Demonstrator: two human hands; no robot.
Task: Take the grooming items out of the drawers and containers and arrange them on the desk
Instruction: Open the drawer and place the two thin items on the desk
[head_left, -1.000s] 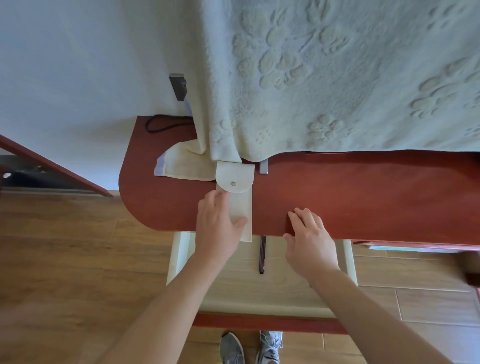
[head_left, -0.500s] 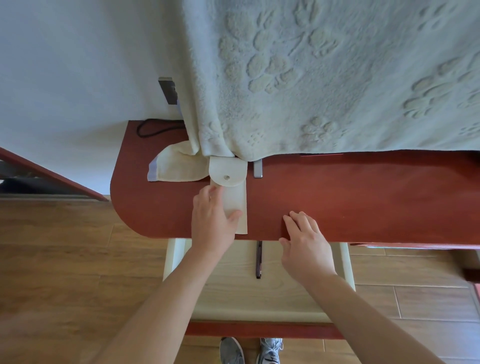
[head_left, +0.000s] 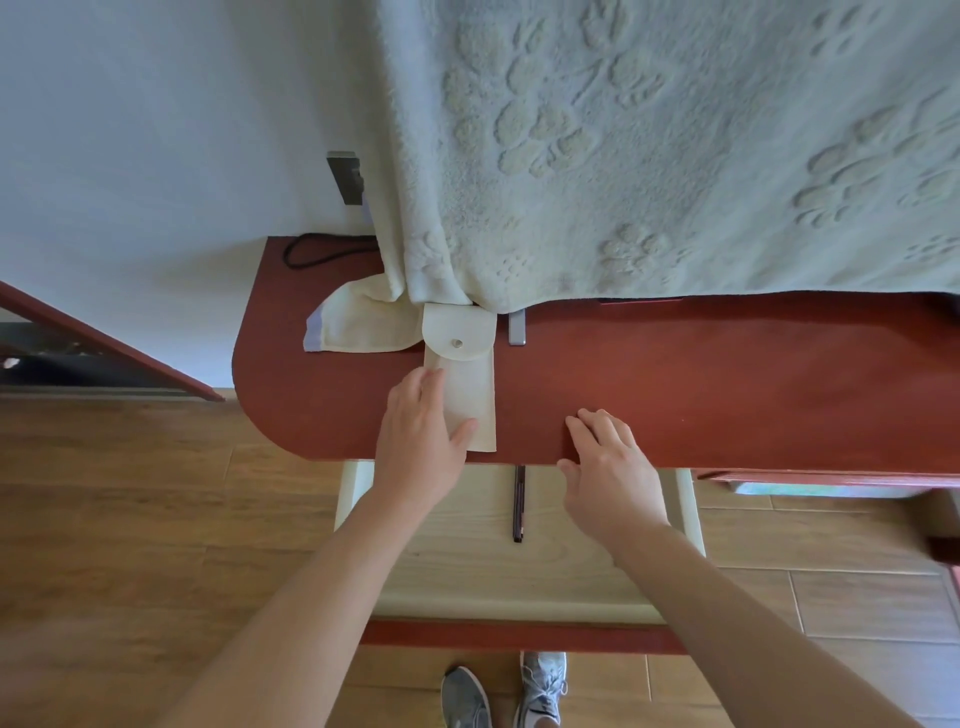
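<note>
Red-brown desk (head_left: 727, 374) against white wall (head_left: 156, 130); both hands spread flat.

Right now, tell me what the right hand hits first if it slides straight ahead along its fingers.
The right hand points across bare desk. It would probably meet the hanging towel edge first; the small grey item lies left of that line.

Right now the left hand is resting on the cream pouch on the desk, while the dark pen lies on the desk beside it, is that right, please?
Not quite. The left hand does rest on the cream pouch on the desk, but the dark pen lies in the open drawer below the desk edge, as the head view shows.
</note>
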